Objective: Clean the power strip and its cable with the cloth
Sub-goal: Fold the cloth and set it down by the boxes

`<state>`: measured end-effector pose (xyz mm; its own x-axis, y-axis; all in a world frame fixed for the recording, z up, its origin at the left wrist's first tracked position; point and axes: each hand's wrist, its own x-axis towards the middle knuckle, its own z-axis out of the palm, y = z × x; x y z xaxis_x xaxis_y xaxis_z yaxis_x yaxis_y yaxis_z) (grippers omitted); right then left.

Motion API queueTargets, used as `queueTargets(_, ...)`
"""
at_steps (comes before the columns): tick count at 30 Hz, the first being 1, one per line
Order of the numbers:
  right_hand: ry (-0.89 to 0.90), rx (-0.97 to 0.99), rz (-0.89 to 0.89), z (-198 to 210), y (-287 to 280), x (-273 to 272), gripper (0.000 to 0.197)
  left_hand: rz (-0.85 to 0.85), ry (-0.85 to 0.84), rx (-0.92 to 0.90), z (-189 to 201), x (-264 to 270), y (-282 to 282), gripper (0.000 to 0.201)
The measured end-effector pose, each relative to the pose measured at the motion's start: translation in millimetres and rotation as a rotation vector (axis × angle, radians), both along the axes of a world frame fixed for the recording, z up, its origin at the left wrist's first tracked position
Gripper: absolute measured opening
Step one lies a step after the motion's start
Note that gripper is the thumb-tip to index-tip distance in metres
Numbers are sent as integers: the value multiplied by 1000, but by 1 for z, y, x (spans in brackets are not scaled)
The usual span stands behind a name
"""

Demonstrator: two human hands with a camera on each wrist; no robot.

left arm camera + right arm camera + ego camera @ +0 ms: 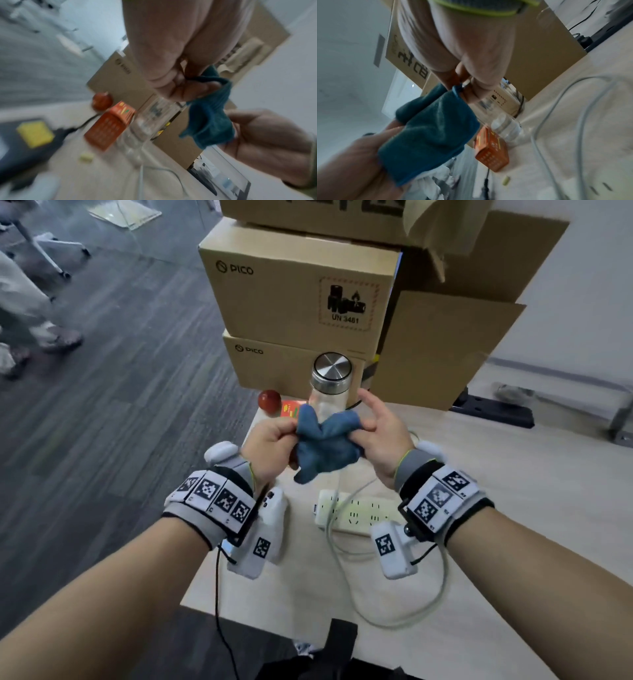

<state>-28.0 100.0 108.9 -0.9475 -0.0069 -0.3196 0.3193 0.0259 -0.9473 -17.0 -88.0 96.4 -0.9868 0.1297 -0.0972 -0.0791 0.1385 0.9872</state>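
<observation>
A crumpled blue cloth hangs in the air between both hands, above the table. My left hand pinches its left edge with curled fingers. My right hand pinches its right corner between thumb and fingers. The wrist views show the same cloth stretched between the two hands. Below the hands a white power strip lies flat on the pale table. Its grey-white cable loops across the strip and curls toward the table's near edge.
A clear bottle with a steel lid, an orange box and a red apple stand just behind the cloth. Stacked cardboard boxes rise at the back. The table's left edge drops to dark floor. A thin black cable hangs from my left wrist.
</observation>
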Motion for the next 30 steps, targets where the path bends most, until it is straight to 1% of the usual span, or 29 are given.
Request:
queueTargets(1,10,-77,-19,5,1,-3,72,-30,90,-67,6,-4,-2,41)
queueTargets(3,-17,-184,-45,7,1,-7,61,-72,212,-156,14,-10,-3,44)
queueTargets(5,-83,-190,-79,2,-3,-8,48,-114,258,-257,10,-14,-4,42)
queueTargets(7,-157,-168,-119,-8,-4,-8,39,-142,213,-330,0,-15,-6,42)
queueTargets(8,-189,-165,-134,-11,-4,-8,36,-141,188,-322,-4,-14,-6,39)
queueTargets(10,-240,-167,-128,-17,-4,-6,28,-129,135,-240,-9,-13,-6,32)
queueTargets(12,-245,-140,-58,-22,-7,-3,22,-112,91,-195,-15,-11,-7,23)
queueTargets(13,-220,-94,-9,-24,-9,-1,21,-103,82,-212,-19,-11,-8,17)
queueTargets(14,-189,-52,31,-25,-10,0,25,-95,83,-243,-24,-10,-8,14)
queueTargets(16,-157,-10,70,-30,-12,-1,34,-88,81,-296,-36,-9,-10,20)
queueTargets(18,-145,21,86,-35,-12,0,38,-79,62,-281,-45,-7,-11,27)
queueTargets(21,-119,97,71,-41,-12,1,35,3,5,-263,-53,-5,-9,44)
queueTargets(23,-106,161,32,-46,-12,0,31,90,-34,-277,-57,-4,-5,45)
queueTargets(24,-89,246,27,-49,-11,0,31,119,-38,-306,-59,-5,-3,42)
queueTargets(25,-63,386,61,-52,-9,1,36,133,-42,-337,-61,-5,-1,39)
queueTargets(26,-32,561,153,-56,-6,5,48,139,-54,-362,-64,-5,2,37)
queueTargets(27,2,730,299,-60,-1,12,65,141,-68,-373,-66,-5,4,36)
queueTargets(29,47,1048,660,-72,8,29,101,150,-91,-362,-71,-5,9,35)
queueTargets(30,53,1190,823,-76,13,37,112,156,-98,-346,-73,-5,12,35)
